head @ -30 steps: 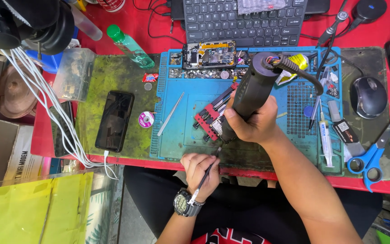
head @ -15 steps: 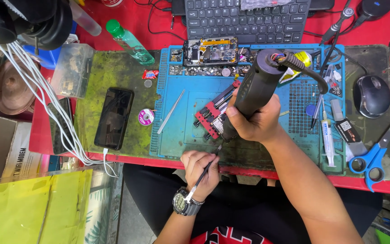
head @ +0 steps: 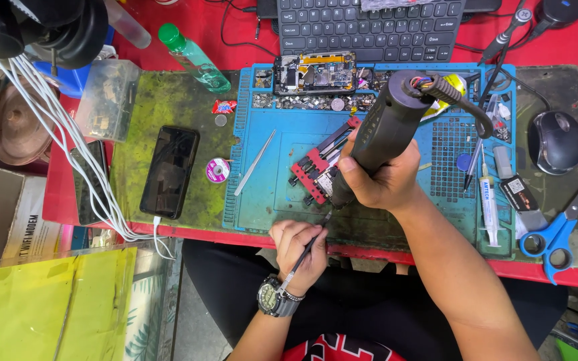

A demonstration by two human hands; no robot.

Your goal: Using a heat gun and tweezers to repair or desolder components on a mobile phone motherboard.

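right hand point(head: 382, 180): fist closed round the fat dark hot-air handle point(head: 386, 130), nozzle end tipped down at the red clamp

left hand point(head: 297, 246): pinched shut on slim dark tweezers point(head: 306, 255), pen-style, tips poking up toward the clamp; wristwatch point(head: 275, 297) on that wrist

red clamp point(head: 319, 167): red and black board holder, sits mid blue mat, right under the handle's lower end, so partly hidden

blue mat point(head: 269, 194): silicone work mat on the red counter point(head: 202, 27), little parts trays along its top edge

opened phone point(head: 316, 72): guts showing, lying at the mat's top edge just below the keyboard point(head: 369, 27)

spare tweezers point(head: 254, 162): silver pair, loose on the mat left of the clamp

black phone point(head: 170, 171): on the grubby green mat point(head: 162, 107) off to the left, white cable plugged in, solder wick spool point(head: 217, 170) just beside it

right side stuff: mouse point(head: 555, 142), blue scissors point(head: 550, 237), a syringe point(head: 488, 200), all well apart from both hands
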